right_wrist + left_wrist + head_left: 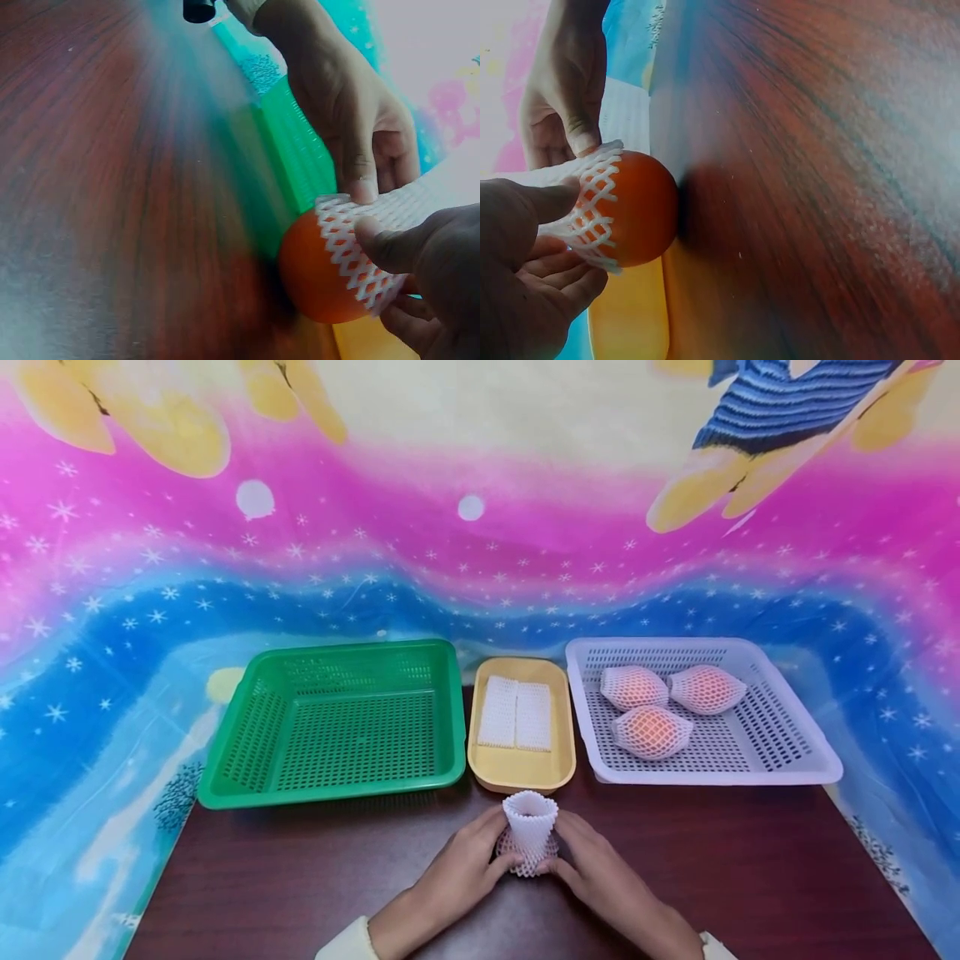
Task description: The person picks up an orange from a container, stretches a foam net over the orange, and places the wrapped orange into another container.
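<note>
A white foam net sleeve (531, 835) stands upright near the table's middle, its open mouth facing up. Its lower part covers some of a smooth round orange fruit (651, 214), whose bare lower side rests on or just above the tabletop. My left hand (459, 862) pinches the net from the left, thumb near its lower edge. From the other side my right hand (609, 872) pinches it likewise, as the right wrist view also shows with the fruit (311, 270) below. The head view hides most of the fruit behind the net.
Behind the hands, a yellow tray (517, 768) holds two flat foam nets (498, 712). A green basket (330, 795) stands at left. At right, a white basket (720, 774) contains three net-wrapped fruits (652, 732). A printed cloth (487, 552) hangs behind the dark wooden table (300, 860).
</note>
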### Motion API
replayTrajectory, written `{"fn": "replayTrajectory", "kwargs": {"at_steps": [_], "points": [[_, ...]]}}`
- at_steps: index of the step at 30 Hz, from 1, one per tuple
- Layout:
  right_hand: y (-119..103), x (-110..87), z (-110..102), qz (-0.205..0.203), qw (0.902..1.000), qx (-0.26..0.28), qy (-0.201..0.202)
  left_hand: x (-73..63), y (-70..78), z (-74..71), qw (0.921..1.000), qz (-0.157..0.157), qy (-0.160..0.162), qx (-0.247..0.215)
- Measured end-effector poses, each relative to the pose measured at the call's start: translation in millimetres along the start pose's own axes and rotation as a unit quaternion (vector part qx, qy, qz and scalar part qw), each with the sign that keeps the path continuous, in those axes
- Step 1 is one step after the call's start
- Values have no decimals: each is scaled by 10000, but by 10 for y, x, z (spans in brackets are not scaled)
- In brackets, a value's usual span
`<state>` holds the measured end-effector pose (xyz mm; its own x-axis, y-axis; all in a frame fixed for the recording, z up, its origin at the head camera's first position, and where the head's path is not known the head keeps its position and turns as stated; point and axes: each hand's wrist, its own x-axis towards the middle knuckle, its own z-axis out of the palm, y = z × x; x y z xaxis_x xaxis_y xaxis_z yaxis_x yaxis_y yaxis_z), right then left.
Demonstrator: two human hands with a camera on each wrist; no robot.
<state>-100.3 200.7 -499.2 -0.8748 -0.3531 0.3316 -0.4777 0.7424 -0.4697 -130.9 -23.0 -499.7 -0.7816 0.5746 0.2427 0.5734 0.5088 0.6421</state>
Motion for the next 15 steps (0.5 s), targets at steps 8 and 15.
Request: {"fn": "replayTrajectory", "kwargs": {"at_steps": [8, 15], "points": [[32, -38, 50, 390, 9983, 103, -416, -33, -92, 43, 9997, 49, -218, -10], [90, -60, 98, 536, 9965, 313, -565, -34, -179, 68, 9991, -6, -373, -178]]}}
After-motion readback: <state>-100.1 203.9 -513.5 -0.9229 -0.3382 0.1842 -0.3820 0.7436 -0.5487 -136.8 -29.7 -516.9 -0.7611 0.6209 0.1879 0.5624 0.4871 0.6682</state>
